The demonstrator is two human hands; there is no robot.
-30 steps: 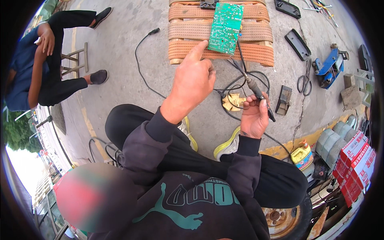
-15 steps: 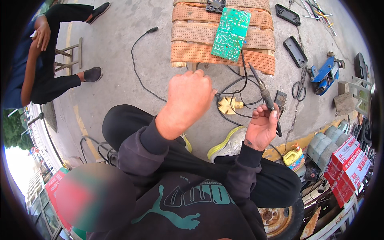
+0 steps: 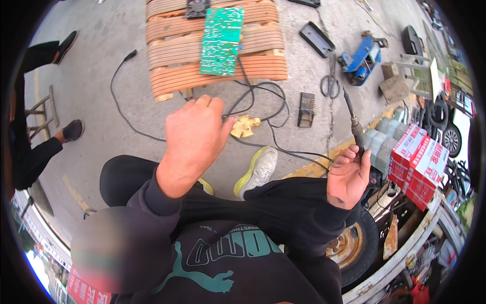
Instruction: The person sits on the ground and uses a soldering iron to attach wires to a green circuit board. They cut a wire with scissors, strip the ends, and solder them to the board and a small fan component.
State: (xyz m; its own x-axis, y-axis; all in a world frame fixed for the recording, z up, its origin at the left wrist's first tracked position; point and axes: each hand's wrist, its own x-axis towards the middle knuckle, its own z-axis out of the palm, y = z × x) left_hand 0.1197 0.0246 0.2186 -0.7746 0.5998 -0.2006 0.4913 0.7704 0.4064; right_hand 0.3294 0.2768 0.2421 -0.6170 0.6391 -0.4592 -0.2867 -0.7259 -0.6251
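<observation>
Between the fingers and thumb of my right hand (image 3: pixel 349 175) is a soldering iron (image 3: pixel 354 121), its thin tip pointing up and away from me. My left hand (image 3: pixel 195 137) is closed in a fist, back of the hand up, short of the stool's near edge; whatever it may hold is hidden. Beyond it, a green circuit board (image 3: pixel 221 43) lies solder side up on a strap-woven stool (image 3: pixel 177 58), with a small black fan (image 3: pixel 197 8) at its far end. A yellow notched block (image 3: pixel 245 125) sits on the ground beside my left thumb.
Black cable (image 3: pixel 276 86) loops over the ground. To the right are scissors (image 3: pixel 330 83), a dark casing half (image 3: pixel 316 39), a finned dark part (image 3: pixel 306 109), a blue jack (image 3: pixel 360 61) and a red-and-white box (image 3: pixel 417 162). A seated person's leg (image 3: pixel 43 152) shows at left.
The view has swung to the right, so the stool and board appear further left. My right hand has carried the soldering iron rightward, away from the stool. My left hand stays closed.
</observation>
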